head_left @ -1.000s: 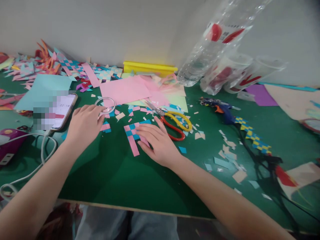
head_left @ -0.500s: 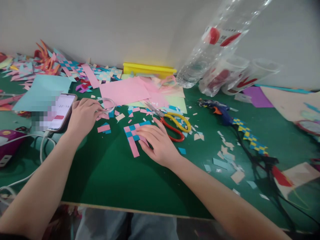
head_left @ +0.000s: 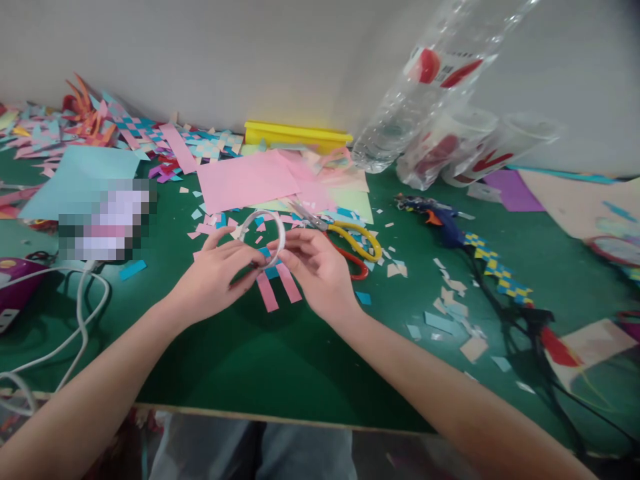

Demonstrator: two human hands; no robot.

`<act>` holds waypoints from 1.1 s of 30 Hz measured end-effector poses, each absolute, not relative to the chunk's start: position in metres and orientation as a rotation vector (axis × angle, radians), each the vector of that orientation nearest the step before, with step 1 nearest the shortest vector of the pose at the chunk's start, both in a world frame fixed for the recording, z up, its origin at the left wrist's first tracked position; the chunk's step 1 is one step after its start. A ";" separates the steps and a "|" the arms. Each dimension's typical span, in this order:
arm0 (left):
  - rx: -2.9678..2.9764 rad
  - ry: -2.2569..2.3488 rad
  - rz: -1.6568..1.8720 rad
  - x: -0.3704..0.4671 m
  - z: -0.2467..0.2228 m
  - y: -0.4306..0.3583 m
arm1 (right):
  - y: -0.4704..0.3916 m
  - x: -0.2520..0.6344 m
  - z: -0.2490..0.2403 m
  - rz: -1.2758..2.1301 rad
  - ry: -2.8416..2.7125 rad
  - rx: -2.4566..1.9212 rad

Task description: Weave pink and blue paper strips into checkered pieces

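Observation:
Between my hands stands a narrow white ring, seemingly a roll of tape [head_left: 281, 235], tilted up on its edge above the table. My left hand [head_left: 213, 277] pinches its lower left side. The fingertips of my right hand [head_left: 317, 270] close on the ring's right side. Beneath them lies a woven piece of pink and blue paper strips [head_left: 268, 293], partly hidden by my fingers; two pink ends stick out toward me. Scissors [head_left: 356, 239] with yellow and red handles rest just beyond my right hand.
Pink paper sheets [head_left: 247, 181] lie behind the hands, before a yellow strip-shaped object [head_left: 297, 136]. A phone [head_left: 115, 223] on a white cable is at left. A blue glue gun [head_left: 445, 227], plastic cups [head_left: 515, 150] and paper scraps [head_left: 453, 310] occupy the right.
My left hand has moved right from beside the phone, bringing the roll of tape over the woven paper. My right hand has lifted off the paper and taken the roll's right side.

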State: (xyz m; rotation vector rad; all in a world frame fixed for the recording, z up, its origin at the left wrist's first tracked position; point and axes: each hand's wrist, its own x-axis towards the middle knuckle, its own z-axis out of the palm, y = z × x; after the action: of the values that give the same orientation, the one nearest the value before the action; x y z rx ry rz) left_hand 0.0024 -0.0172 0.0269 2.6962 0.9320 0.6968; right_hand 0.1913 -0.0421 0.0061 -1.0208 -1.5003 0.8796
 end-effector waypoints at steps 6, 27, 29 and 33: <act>2.711 0.981 0.723 0.005 0.022 -0.019 | -0.036 0.182 0.010 0.856 -1.500 -1.078; 2.923 0.971 0.721 0.011 0.012 -0.019 | -0.039 0.179 -0.007 0.399 -1.603 -1.044; 2.932 0.988 0.711 0.011 0.012 -0.020 | -0.040 0.179 -0.005 0.364 -1.613 -1.034; 2.922 1.028 0.624 0.010 0.012 -0.021 | -0.040 0.180 -0.006 0.386 -1.621 -1.014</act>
State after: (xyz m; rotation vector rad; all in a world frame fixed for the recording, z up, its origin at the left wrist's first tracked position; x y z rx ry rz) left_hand 0.0104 -0.0208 0.0124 2.9219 1.0276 0.6243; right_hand 0.1801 -0.0397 -0.0059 -1.0144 -1.6209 0.3859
